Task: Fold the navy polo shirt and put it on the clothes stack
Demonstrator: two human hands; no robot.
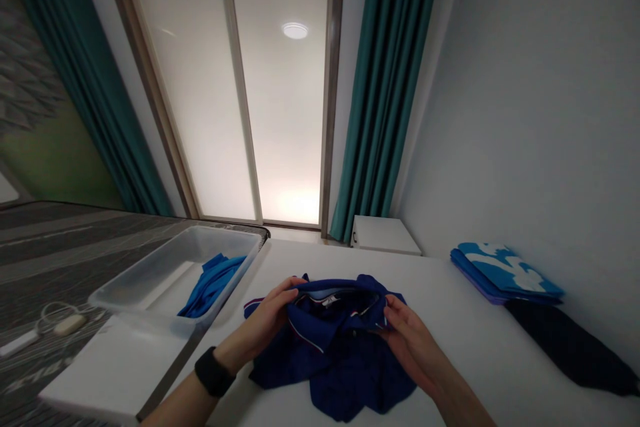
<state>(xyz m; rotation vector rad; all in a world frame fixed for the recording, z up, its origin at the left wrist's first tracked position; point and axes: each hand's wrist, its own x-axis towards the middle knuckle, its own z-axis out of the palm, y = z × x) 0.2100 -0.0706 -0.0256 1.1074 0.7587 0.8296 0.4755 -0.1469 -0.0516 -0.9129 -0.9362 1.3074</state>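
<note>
1. A dark blue polo shirt (340, 353) lies crumpled on the white desk (465, 347), directly in front of the person and bunched between both hands.
2. Its cloth is deep navy, with a collar edged in thin red and white stripes; a paler lining and a small label show inside the neck opening, which faces up between the two grips.
3. The left hand (267, 320) has its grip closed on the collar's left end, thumb on top and fingers curled under the fabric. A black band sits on that wrist.
4. The right hand (410, 337) pinches the collar's right end, its grip likewise closed on the shirt, with fingers pressed into the folds.
5. Below both grips the body of the shirt spreads in loose wrinkles toward the person; a sleeve end with a striped cuff pokes out just left of the left grip.
6. Left of the left grip stands a clear plastic bin (150, 280) holding a brighter blue garment (213, 283).
7. Well right of the right grip lies a folded blue-and-white cloth (505, 270) beside a dark cloth (570, 347).
</note>
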